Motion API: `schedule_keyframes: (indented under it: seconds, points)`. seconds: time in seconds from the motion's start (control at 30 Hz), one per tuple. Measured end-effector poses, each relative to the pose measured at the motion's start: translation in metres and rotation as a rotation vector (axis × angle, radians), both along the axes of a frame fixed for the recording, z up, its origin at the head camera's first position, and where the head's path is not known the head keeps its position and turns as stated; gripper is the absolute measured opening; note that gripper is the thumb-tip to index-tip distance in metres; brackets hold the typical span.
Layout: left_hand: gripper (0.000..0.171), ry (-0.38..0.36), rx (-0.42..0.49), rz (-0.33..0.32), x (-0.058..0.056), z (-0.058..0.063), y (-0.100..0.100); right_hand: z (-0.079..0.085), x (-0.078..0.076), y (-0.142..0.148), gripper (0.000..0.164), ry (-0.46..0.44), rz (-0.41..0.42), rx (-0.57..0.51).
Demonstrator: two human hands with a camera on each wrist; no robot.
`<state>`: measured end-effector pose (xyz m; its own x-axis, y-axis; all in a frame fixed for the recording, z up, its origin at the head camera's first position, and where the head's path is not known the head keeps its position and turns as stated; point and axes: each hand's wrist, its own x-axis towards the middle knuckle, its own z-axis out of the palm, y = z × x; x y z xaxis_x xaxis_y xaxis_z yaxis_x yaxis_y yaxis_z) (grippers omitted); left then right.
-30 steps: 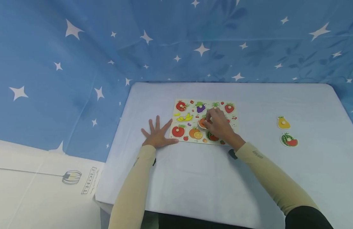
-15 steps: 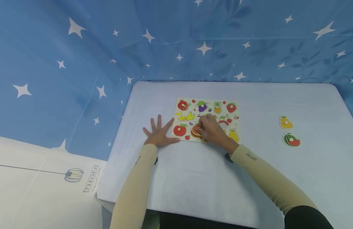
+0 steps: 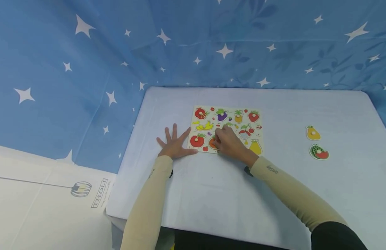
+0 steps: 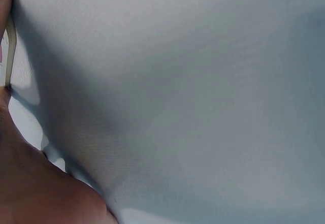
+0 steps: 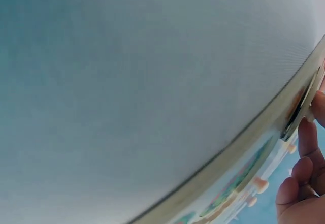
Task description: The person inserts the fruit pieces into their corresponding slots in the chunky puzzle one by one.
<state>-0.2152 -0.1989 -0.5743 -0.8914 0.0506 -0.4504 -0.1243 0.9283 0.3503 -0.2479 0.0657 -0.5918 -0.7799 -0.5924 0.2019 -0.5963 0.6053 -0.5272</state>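
Observation:
A pale fruit puzzle board point(image 3: 260, 136) lies on the white-covered table in the head view. My right hand point(image 3: 231, 144) pinches an orange puzzle piece point(image 3: 212, 142) over the orange spot in the board's front row. In the right wrist view that piece point(image 5: 301, 107) sits tilted, one edge raised from the board, with thumb and finger on its knob. My hand hides part of the piece and the watermelon spot. My left hand point(image 3: 174, 147) is spread flat on the table, thumb and index finger touching the board's left edge.
A pear piece point(image 3: 313, 133) and a watermelon piece point(image 3: 319, 152) lie on the table point(image 3: 283, 114) to the right of the board. Behind the table hangs a blue star-patterned curtain point(image 3: 180, 45).
My right hand has moved left and toward me with the orange piece, from the board's middle to its front row. The left hand stays at the board's left edge.

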Motion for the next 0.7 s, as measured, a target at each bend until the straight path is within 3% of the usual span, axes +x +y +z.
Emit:
schedule_keyframes:
  seconds: [0.47,0.7]
  points:
    - [0.11,-0.021,-0.019,-0.001,-0.002,-0.002,-0.002,0.011,-0.003,-0.009,0.026,-0.037,-0.02,0.114]
    - [0.109,0.017,-0.026,-0.01,0.002,0.005,0.0,0.007,0.002,-0.013,0.021,0.047,-0.039,0.115]
